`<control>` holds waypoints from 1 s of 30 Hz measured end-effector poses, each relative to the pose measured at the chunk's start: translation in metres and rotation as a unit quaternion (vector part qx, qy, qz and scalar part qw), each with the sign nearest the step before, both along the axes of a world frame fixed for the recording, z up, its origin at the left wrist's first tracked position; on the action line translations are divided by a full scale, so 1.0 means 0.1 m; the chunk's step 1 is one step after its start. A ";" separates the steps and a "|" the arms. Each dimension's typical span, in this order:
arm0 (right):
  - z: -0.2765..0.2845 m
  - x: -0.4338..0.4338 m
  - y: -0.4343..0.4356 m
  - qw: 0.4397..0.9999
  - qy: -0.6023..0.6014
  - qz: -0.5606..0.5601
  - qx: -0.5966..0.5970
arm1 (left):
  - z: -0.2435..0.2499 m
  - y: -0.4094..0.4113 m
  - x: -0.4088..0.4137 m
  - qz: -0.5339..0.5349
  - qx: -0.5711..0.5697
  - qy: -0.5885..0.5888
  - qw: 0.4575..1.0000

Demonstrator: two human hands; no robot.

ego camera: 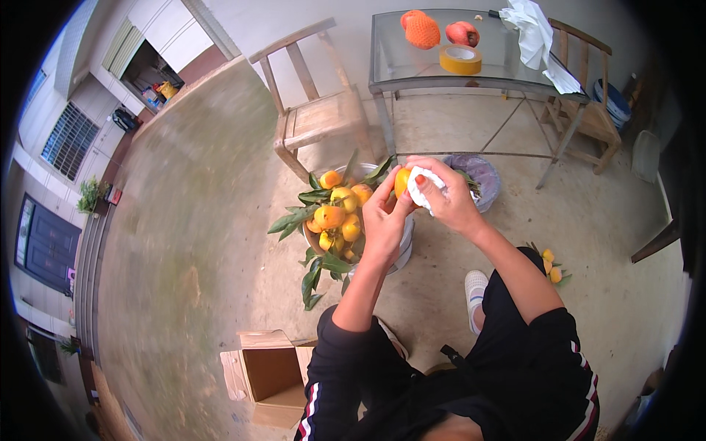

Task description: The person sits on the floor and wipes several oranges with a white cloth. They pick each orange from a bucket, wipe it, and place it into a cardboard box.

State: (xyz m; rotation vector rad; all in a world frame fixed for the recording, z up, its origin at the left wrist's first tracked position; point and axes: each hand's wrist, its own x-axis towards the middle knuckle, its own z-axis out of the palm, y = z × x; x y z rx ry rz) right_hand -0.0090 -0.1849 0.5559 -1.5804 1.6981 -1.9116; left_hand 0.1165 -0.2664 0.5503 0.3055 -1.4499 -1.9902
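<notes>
An orange-yellow persimmon [403, 182] is held between my two hands, partly hidden by the fingers. My left hand [384, 212] grips its left and lower side. My right hand [449, 193] presses a crumpled white tissue [423, 190] against its right side. Below and to the left of the hands stands a bucket [405, 251] heaped with several persimmons [330, 217] and green leaves [288, 221]. A lined waste bin [490, 182] with stems or scraps inside is just right of my right hand.
A glass-topped table [397, 66] bears netted fruit [422, 32], a red fruit [462, 33], a tape roll [460, 59] and white paper [529, 33]. Wooden chairs [320, 118] flank it. An open cardboard box [273, 372] lies lower left; more persimmons [555, 274] lie on the floor at right.
</notes>
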 end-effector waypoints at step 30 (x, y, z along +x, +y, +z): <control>-0.24 -0.14 -0.08 0.963 -0.262 0.020 0.057 | -0.08 0.11 -0.01 0.184 -0.375 -0.086 0.904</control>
